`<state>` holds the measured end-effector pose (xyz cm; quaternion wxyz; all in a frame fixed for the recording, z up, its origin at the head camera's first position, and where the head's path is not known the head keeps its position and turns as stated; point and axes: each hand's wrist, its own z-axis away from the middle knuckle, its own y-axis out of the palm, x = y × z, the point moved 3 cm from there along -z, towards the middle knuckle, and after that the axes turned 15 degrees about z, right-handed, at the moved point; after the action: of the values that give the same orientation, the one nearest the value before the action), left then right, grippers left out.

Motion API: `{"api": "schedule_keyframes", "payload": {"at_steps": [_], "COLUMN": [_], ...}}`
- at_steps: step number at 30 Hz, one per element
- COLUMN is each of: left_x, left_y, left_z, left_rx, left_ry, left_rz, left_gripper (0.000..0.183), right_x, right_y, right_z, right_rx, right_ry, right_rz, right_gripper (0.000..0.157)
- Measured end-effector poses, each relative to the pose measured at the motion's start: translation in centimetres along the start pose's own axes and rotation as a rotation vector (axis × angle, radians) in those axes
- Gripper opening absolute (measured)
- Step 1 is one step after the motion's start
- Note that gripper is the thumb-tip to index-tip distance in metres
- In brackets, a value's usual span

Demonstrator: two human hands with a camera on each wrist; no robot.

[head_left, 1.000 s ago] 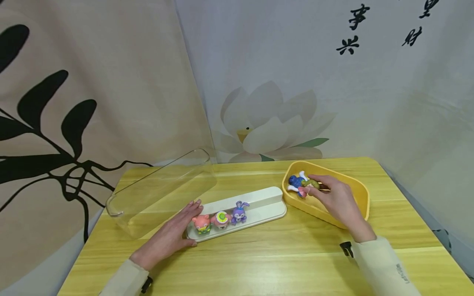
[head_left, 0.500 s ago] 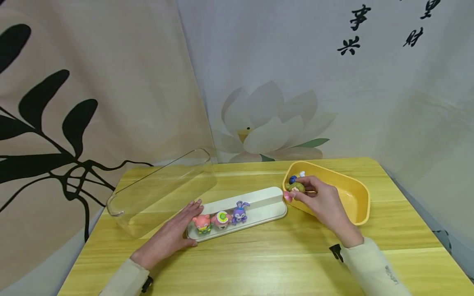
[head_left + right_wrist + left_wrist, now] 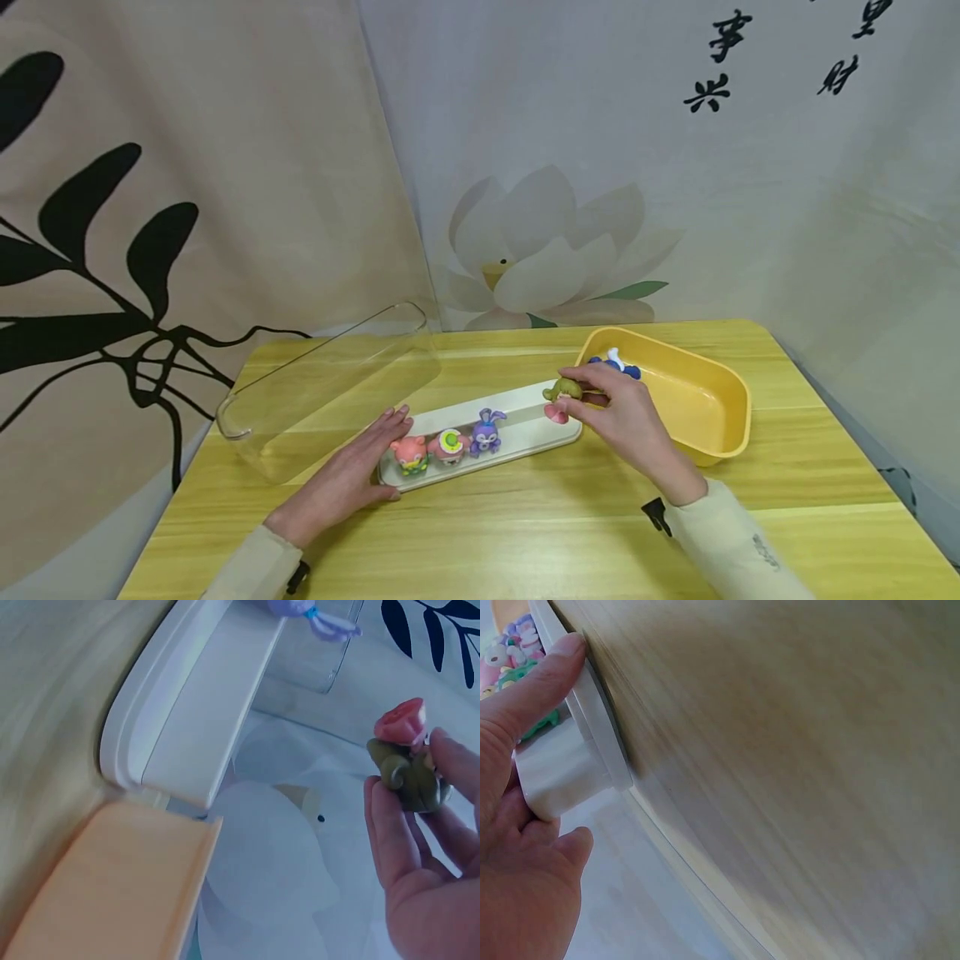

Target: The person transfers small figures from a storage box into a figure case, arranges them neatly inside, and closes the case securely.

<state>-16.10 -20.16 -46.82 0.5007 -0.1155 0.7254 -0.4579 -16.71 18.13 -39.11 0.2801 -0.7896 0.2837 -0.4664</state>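
My right hand pinches a small figurine with olive-green hair and a pink lower part, above the right end of a white stepped display base. In the right wrist view the figurine sits between thumb and fingertips, pink part up. My left hand grips the base's left end, thumb on the front edge and fingers behind. On the base's lower step stand a pink figurine, one with a yellow-green-and-white round top, and a purple rabbit figurine.
A yellow tray stands at the right, with a blue-and-white figurine inside, partly hidden by my right hand. A clear plastic cover lies behind my left hand. A printed cloth hangs behind the wooden table.
My right hand has lifted the olive-haired figurine out of the yellow tray and carried it left, over the base's right end. My left hand has stayed in place.
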Motion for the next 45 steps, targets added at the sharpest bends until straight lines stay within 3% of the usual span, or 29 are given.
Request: {"api": "schedule_keyframes", "payload": {"at_steps": [5, 12, 19, 27, 39, 45], "left_x": [0.1, 0.2, 0.2, 0.2, 0.2, 0.3], "left_y": [0.1, 0.2, 0.2, 0.2, 0.3, 0.3], "left_z": [0.0, 0.0, -0.1, -0.1, 0.0, -0.1], "left_rx": [0.002, 0.019, 0.003, -0.01, -0.029, -0.016], "left_ry": [-0.006, -0.032, -0.013, 0.001, 0.039, 0.012], "left_rz": [0.003, 0.016, 0.007, -0.001, -0.018, -0.002], "left_gripper": [0.105, 0.104, 0.104, 0.104, 0.105, 0.105], "right_x": [0.5, 0.8, 0.8, 0.3, 0.2, 0.5], "right_y": [1.0, 2.1, 2.8, 3.4, 4.7, 5.2], "right_z": [-0.1, -0.1, -0.1, -0.1, -0.1, 0.0], "right_rx": [0.036, 0.052, 0.059, 0.072, 0.139, 0.156], "right_ry": [0.018, -0.022, -0.065, -0.093, -0.093, -0.104], "right_rz": [-0.069, -0.003, 0.049, 0.037, 0.103, 0.137], "right_gripper": [0.037, 0.036, 0.033, 0.032, 0.032, 0.03]}}
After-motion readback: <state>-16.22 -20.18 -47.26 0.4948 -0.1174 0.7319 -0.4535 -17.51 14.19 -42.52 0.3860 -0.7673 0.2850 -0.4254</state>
